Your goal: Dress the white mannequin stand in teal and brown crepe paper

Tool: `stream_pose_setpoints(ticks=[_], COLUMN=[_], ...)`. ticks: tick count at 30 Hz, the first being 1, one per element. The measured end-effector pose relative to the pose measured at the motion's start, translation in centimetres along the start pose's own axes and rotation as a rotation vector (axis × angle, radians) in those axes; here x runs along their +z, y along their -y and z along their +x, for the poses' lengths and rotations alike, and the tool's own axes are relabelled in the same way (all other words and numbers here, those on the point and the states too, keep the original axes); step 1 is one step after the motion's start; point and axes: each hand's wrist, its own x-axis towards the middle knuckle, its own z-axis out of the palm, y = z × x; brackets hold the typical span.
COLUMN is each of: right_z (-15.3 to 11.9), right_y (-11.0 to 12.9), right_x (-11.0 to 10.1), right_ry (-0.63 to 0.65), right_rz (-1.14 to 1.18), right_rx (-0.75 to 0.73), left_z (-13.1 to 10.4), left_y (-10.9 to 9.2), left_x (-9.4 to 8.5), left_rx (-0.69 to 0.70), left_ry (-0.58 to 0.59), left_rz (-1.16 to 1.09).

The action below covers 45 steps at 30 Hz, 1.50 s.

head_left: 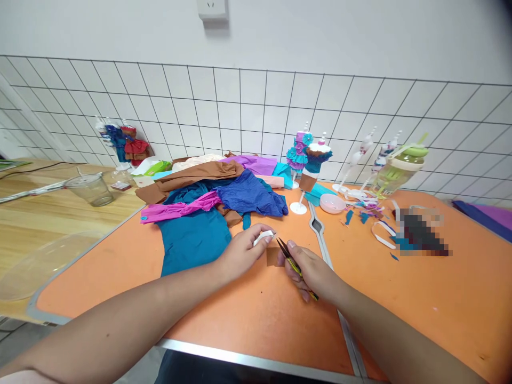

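My left hand [246, 248] pinches a small folded white strip [263, 237] between thumb and fingers, above the orange table [232, 314]. In my right hand [310, 269] is a pair of pointed black-and-yellow tweezers [294, 262]. Their thin tips are slightly apart and point at the end of the white strip, close to my left fingertips. Whether they touch it I cannot tell. A small brown paper square [274, 257] lies beneath, between the two hands. Just beyond stands a small white dress form [298, 208] with brown and teal crepe paper on it.
Crumpled crepe paper, including a teal sheet [196, 240] and a blue piece [252, 194], lies behind my left hand. A pink bowl [333, 204], paper scraps [364, 217] and a green-lidded bottle [400, 168] are at right. A clear cup [94, 190] stands left. A metal seam [326, 250] crosses the table.
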Motion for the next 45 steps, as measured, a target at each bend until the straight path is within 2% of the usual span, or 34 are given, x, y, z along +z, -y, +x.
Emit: stream_pose_setpoints(ticks=[4,8,14,20,25,30,34,38,42,45], right_z=[0.2,0.3,0.2,0.2,0.5,0.8,1.1,1.3,1.5,1.6], right_y=[-0.5,-0.7,-0.9,-0.8,-0.1,0.2,-0.2,-0.6,-0.7,-0.6], right_x=[-0.1,-0.2,-0.1,-0.2,-0.5,-0.9,-1.1,-1.2,-1.3,-1.6], right_ry=[-0.051,-0.049,-0.095,-0.139,-0.107,-0.090,-0.181,-0.284,-0.313,-0.302], right_rz=[-0.097,-0.097,-0.229,-0.346,-0.386,-0.480,-0.647,-0.776,-0.722,-0.516], right_rx=[-0.038,-0.011,-0.097,-0.137,-0.132,-0.199,-0.250,-0.212,-0.247,-0.223], left_z=[-0.3,-0.4,-0.5,-0.7,-1.1,-1.0,-0.9,-0.8,-0.7,-0.6], left_y=[-0.2,-0.1,-0.1,-0.5,-0.9,-0.6,-0.5,-0.5,-0.4,-0.4], left_x=[0.0,0.1,0.2,0.2,0.1,0.0,0.0,0.1,0.1,-0.2], left_rx=[0.026,0.016,-0.008,0.008,0.097,0.134,0.133,0.137,0.141,0.132], left_ry=[0.010,-0.003,-0.044,0.009,0.066,0.074,0.080,0.063,0.053,0.044], left_rz=[0.104,0.070,0.163,0.269,0.408,0.472,0.485,0.511,0.518,0.527])
